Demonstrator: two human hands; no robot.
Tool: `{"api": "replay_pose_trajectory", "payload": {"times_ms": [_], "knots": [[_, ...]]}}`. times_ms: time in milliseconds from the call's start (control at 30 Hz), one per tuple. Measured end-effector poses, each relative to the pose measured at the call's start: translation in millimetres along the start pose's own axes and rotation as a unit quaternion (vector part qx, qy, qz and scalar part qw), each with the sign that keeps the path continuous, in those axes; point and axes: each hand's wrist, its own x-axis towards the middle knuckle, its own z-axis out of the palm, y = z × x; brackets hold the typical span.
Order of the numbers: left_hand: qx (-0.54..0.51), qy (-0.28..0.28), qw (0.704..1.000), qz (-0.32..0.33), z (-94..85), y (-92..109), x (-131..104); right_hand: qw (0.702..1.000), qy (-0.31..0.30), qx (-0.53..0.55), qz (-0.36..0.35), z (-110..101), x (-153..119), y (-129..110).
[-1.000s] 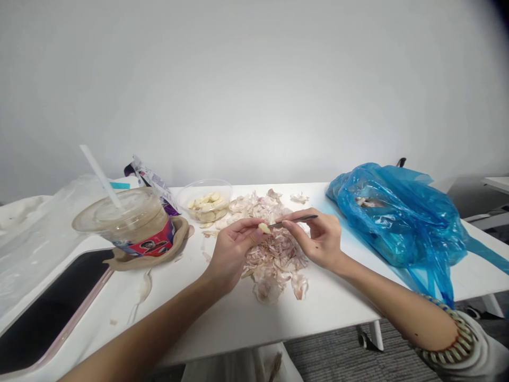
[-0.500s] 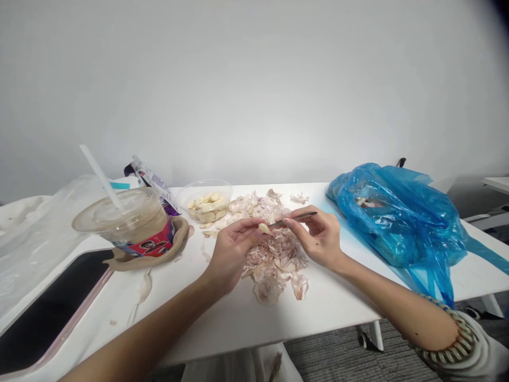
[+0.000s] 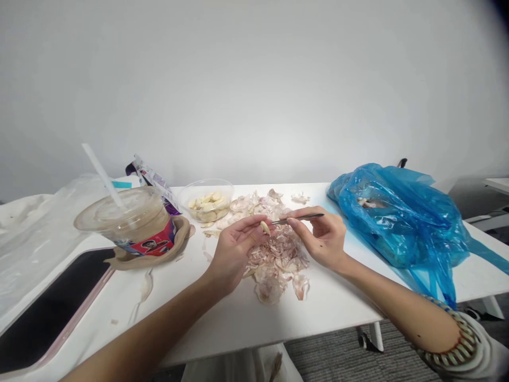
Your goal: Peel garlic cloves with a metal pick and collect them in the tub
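Between the thumb and fingers of my left hand (image 3: 234, 252) is a pale garlic clove (image 3: 265, 228). My right hand (image 3: 321, 239) pinches a thin dark metal tool (image 3: 304, 217), whose exact kind I cannot make out; its tip points left, close to the clove. Both hands hover over a heap of pinkish garlic skins (image 3: 278, 260) on the white table (image 3: 238, 323). Behind my left hand stands a clear plastic bowl (image 3: 230, 199) with several peeled cloves (image 3: 210, 204) in it.
On the left are a drink cup (image 3: 131, 220) with a straw in a cardboard holder, a phone (image 3: 51, 307), a purple-and-white packet (image 3: 155, 180) and clear plastic sheeting (image 3: 43, 233). A blue plastic bag (image 3: 401, 217) lies on the right. A grey wall (image 3: 254, 95) rises behind the table.
The clove has turned to a steeper angle in my left fingers. My right hand and the tool have shifted slightly right, away from the clove.
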Motion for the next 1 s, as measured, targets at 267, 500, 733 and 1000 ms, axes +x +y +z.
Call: {"api": "replay_pose_trajectory", "payload": {"times_ms": [267,500,733,1000], "knots": [[-0.003,-0.021,1.0,-0.018,-2.5,-2.3,0.6,0.998,-0.046,0.026,-0.04,0.7,1.3,-1.3],[0.006,-0.027,1.0,-0.014,-3.3,-1.8,1.4,0.997,-0.047,0.026,-0.048,0.1,1.8,-1.7],[0.029,-0.023,0.999,-0.002,-5.2,-1.8,1.9,0.999,-0.025,0.018,-0.035,-0.2,0.2,-0.8],[0.035,-0.021,0.999,0.001,-4.5,-1.4,0.9,0.999,-0.025,0.025,-0.036,0.0,-1.8,-0.8]]}}
